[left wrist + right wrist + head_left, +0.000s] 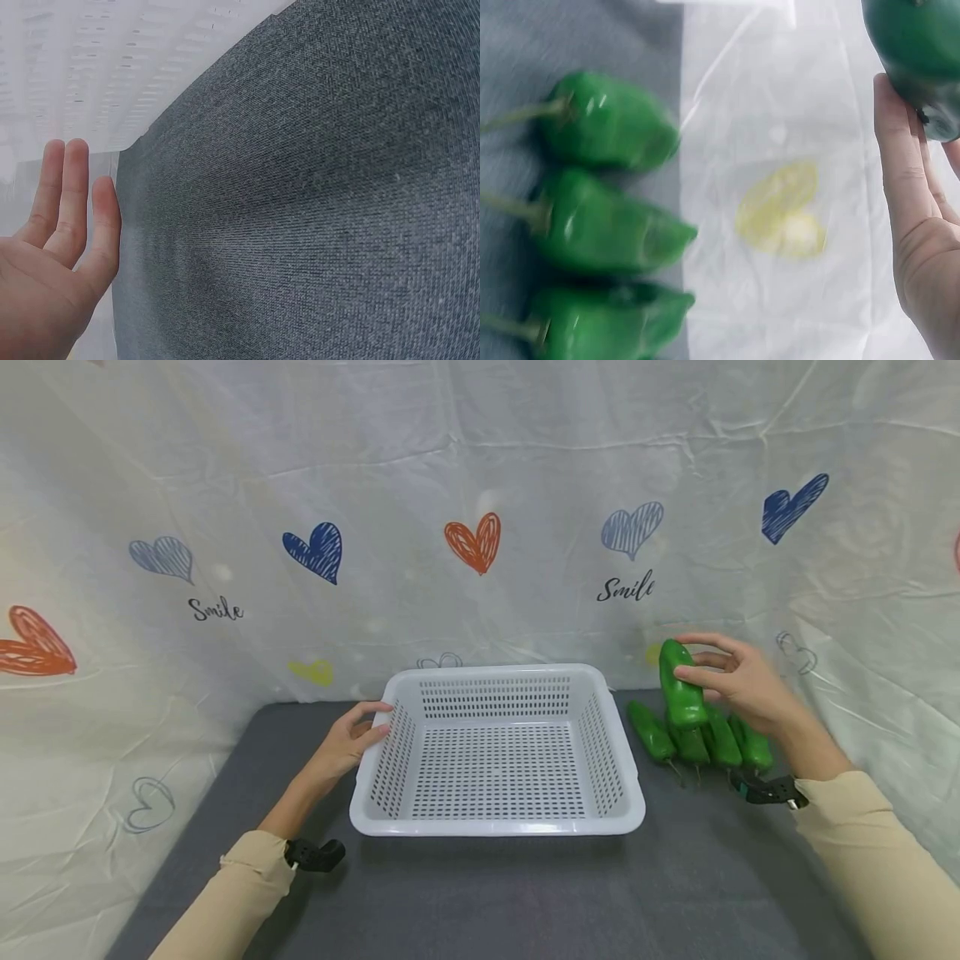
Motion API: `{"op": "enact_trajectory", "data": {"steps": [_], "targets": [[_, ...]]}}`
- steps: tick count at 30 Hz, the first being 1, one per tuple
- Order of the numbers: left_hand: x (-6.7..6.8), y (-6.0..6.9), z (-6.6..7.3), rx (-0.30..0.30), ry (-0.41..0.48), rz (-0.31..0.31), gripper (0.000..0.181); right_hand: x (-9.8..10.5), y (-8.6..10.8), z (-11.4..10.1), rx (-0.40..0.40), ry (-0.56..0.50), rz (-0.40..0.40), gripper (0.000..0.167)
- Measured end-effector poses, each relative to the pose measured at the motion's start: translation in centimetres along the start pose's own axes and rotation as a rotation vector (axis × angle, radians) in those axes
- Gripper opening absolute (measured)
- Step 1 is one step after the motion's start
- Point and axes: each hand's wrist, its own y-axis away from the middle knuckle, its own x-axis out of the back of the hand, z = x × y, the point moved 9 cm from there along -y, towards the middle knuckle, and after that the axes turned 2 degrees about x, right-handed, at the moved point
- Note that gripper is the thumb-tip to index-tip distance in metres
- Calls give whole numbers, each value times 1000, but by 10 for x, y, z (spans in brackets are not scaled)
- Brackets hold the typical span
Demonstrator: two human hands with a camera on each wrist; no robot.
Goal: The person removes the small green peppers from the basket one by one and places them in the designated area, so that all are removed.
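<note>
A white perforated plastic basket (pixel 495 772) sits on the dark table with nothing in it. At its left rim my left hand (pixel 351 742) holds on, thumb and forefinger over the edge; in the left wrist view the other fingers (pixel 73 202) extend beside the outer wall. My right hand (pixel 738 681) grips a green pepper (pixel 681 685) between thumb and fingers, raised above other peppers. Those green peppers (pixel 651 731) lie side by side to the right of the basket, stems toward me. In the right wrist view, the held pepper (pixel 919 37) is partly cut off.
A dark grey cloth (pixel 495 902) covers the table. Behind and at the sides hangs a pale sheet (pixel 390 468) printed with hearts and the word Smile. A black strapped device sits on each wrist.
</note>
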Motion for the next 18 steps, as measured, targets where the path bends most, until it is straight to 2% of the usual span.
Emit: {"op": "enact_trajectory", "data": {"steps": [4, 12, 18], "targets": [[0, 0, 0, 0, -1, 0, 44, 17, 10, 12, -4, 9, 26, 53], [0, 1, 1, -1, -1, -4, 44, 50, 35, 39, -56, 154, 40, 57], [0, 1, 1, 0, -3, -3, 44, 73, 50, 59, -79, 153, 65, 54]]}}
